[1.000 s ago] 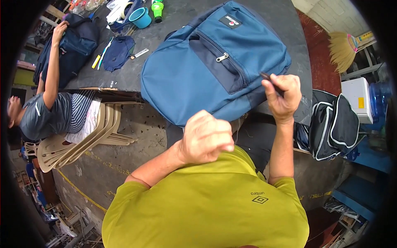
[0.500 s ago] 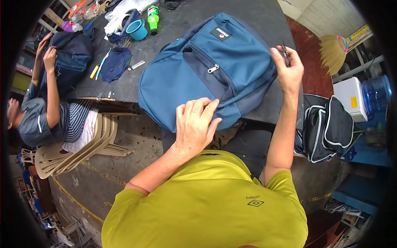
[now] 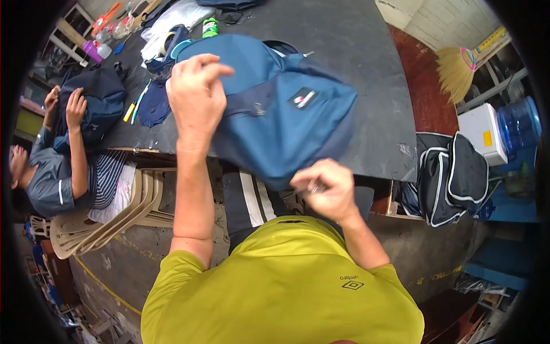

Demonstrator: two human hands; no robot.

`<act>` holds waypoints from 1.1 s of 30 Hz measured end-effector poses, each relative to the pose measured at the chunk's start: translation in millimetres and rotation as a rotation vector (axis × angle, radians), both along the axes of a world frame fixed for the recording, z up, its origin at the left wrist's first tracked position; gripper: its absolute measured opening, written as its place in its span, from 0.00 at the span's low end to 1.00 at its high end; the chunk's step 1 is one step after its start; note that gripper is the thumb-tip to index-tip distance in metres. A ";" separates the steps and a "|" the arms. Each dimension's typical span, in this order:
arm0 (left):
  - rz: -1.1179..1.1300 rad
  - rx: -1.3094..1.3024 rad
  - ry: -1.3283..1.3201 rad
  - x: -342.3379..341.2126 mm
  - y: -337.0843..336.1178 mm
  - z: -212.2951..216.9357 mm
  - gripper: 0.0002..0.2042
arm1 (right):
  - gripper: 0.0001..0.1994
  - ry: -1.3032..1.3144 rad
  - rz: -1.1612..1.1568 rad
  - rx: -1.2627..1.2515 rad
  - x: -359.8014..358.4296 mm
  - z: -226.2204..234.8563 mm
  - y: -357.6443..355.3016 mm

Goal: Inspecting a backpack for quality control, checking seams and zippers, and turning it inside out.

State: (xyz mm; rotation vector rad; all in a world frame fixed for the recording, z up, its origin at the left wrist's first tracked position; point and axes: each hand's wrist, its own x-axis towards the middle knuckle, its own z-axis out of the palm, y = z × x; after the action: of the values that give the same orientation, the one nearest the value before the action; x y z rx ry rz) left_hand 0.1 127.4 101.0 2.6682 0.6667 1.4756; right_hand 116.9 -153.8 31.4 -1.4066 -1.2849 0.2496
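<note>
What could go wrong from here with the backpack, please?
1. The backpack overhangs the near edge of the table; only the right hand, pinching its lower edge, and the left hand, gripping its top, steady it, so it might slide off.
2. A small metal piece seems to sit in the right hand; it could snag the fabric.

A dark worktable fills the far middle above a grey concrete floor, with stacked beige plastic chairs at left and a straw broom against the far-right white brick wall.
</note>
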 end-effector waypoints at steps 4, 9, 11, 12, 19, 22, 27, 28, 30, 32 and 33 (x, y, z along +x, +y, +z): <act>-0.367 -0.318 -0.108 15.6 -53.4 21.1 0.11 | 0.07 -0.073 -0.101 0.061 5.1 -5.3 -10.6; -0.362 -0.172 0.133 46.3 -102.5 -5.5 0.18 | 0.05 0.250 -0.425 0.119 54.0 0.7 8.9; -0.356 -0.129 0.174 54.8 -103.0 -13.9 0.19 | 0.10 0.257 -0.459 0.181 65.4 7.3 25.6; -0.355 -0.128 0.179 56.3 -102.8 -18.5 0.19 | 0.10 0.261 -0.459 0.181 68.4 8.9 29.7; -0.484 -0.777 -0.179 56.4 -99.3 -98.3 0.13 | 0.19 0.234 -0.441 -0.178 65.0 -31.0 35.6; -0.516 -1.184 -0.280 44.5 -83.2 -134.0 0.15 | 0.19 0.227 -0.424 -0.198 61.7 -49.6 28.1; -0.491 -0.488 -0.086 52.7 -108.2 -63.1 0.13 | 0.18 0.380 -0.360 -0.080 61.0 -48.8 25.0; -0.439 -0.405 -0.010 56.9 -111.6 -54.1 0.12 | 0.19 0.386 -0.345 -0.067 61.8 -49.2 24.4; -0.383 -0.322 0.065 63.8 -114.7 -48.7 0.11 | 0.19 0.402 -0.338 -0.064 62.4 -49.6 22.1; -0.360 -0.247 0.197 72.9 -109.3 -50.7 0.08 | 0.19 0.420 -0.332 -0.060 60.3 -46.1 21.3; -0.358 -0.246 0.199 74.1 -108.5 -51.0 0.08 | 0.19 0.406 -0.346 -0.010 57.9 -41.6 19.6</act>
State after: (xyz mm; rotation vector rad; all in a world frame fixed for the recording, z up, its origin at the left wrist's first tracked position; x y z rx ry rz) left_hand 74.2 18.9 50.0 2.5866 0.3242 0.9825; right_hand 174.8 -134.2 -10.2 -1.4691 -0.6976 0.2871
